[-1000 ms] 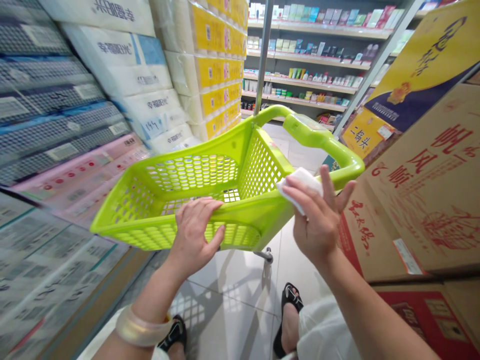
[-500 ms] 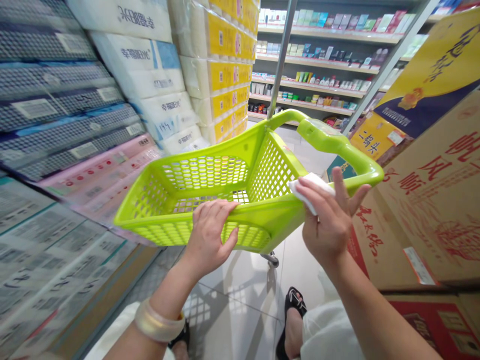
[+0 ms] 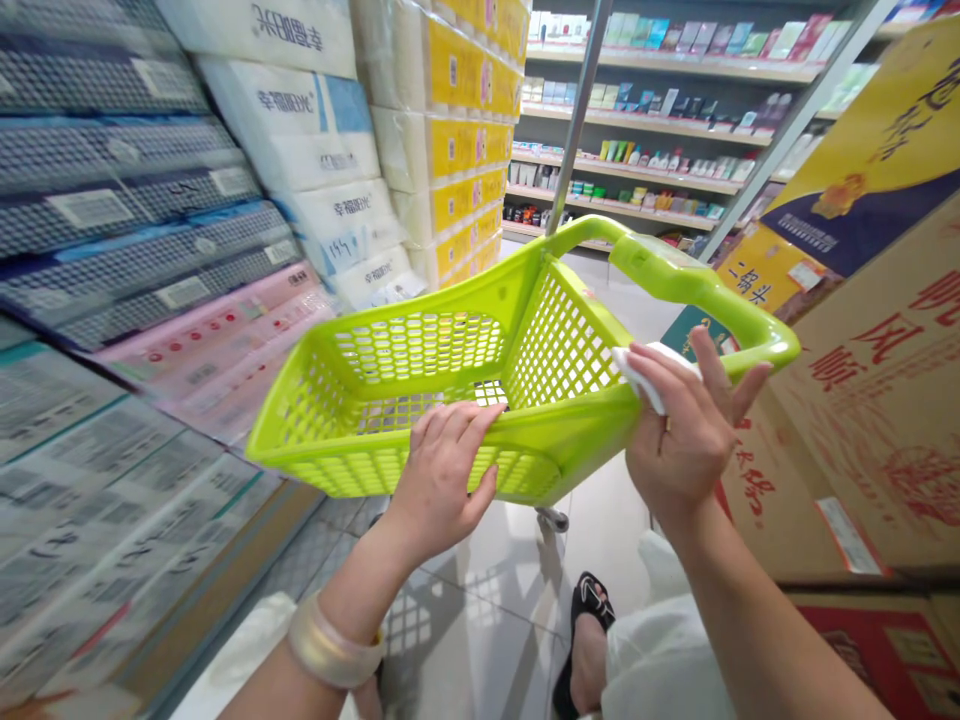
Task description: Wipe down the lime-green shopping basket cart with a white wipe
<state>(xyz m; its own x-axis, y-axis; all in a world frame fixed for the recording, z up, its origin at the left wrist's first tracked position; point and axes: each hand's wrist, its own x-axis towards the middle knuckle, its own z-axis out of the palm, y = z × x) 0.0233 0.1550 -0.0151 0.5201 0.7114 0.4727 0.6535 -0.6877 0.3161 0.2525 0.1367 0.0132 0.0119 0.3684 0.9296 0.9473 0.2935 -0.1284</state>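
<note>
Lime-green plastic basket [image 3: 420,350], tilted: left hand [image 3: 442,480] fingers clamped over near rim; right hand [image 3: 679,440] fingers pressing white cloth [image 3: 637,372] against handle corner.

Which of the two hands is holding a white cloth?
The right hand. It presses a folded white cloth against the green basket near its handle, while the left hand only grips the near rim.

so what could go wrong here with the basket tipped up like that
The left hand only pinches the near rim of the green basket, so the tilted basket might slip or swing. The right hand presses a white wipe with flat fingers near the handle; it could drop. The cardboard boxes stand close on the right, so the handle may knock them.
</note>
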